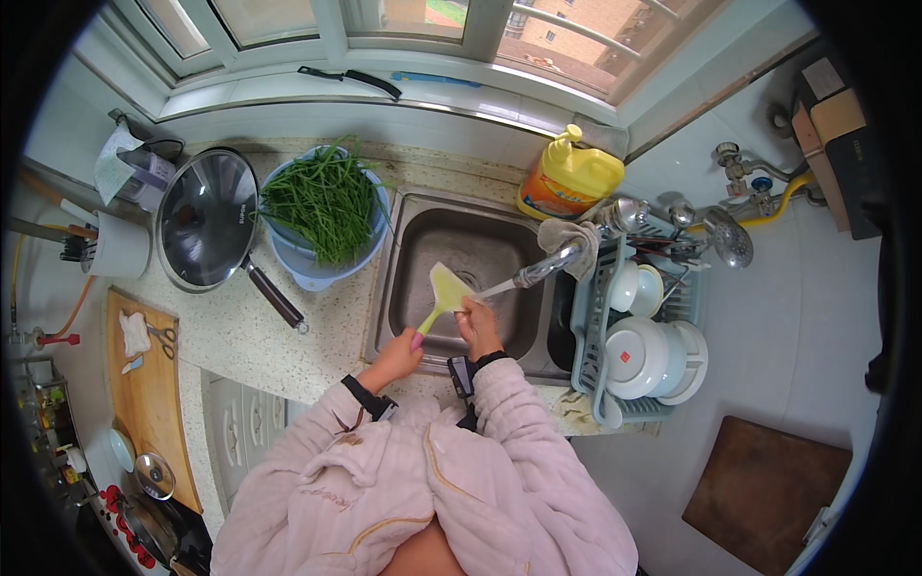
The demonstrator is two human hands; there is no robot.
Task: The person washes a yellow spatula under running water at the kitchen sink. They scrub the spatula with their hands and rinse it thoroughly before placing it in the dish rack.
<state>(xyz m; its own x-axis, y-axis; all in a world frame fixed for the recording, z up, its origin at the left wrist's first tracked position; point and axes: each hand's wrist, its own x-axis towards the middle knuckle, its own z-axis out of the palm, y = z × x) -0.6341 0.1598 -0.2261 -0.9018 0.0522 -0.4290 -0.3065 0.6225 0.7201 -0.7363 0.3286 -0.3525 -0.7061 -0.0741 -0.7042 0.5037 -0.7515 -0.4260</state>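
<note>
My left hand [397, 356] is closed around the pink end of a green-handled squeegee-like scraper [449, 289], whose flat pale head is over the steel sink [412, 248]. My right hand [477, 325] touches the right corner of that head; whether its fingers grip it is hard to tell. Water runs from the chrome faucet [542, 271] towards the head and my right fingers. A grey cloth [569, 241] hangs on the faucet. Left of the sink, green leafy stalks [320, 205] fill a blue basin [324, 276].
A lidded pan [209, 223] stands left of the basin. Behind the sink is a yellow pump bottle [569, 176]. On the right, a dish rack [592, 345] holds bowls and plates. Scissors [167, 340] and a small knife [132, 363] lie on a wooden board [148, 425].
</note>
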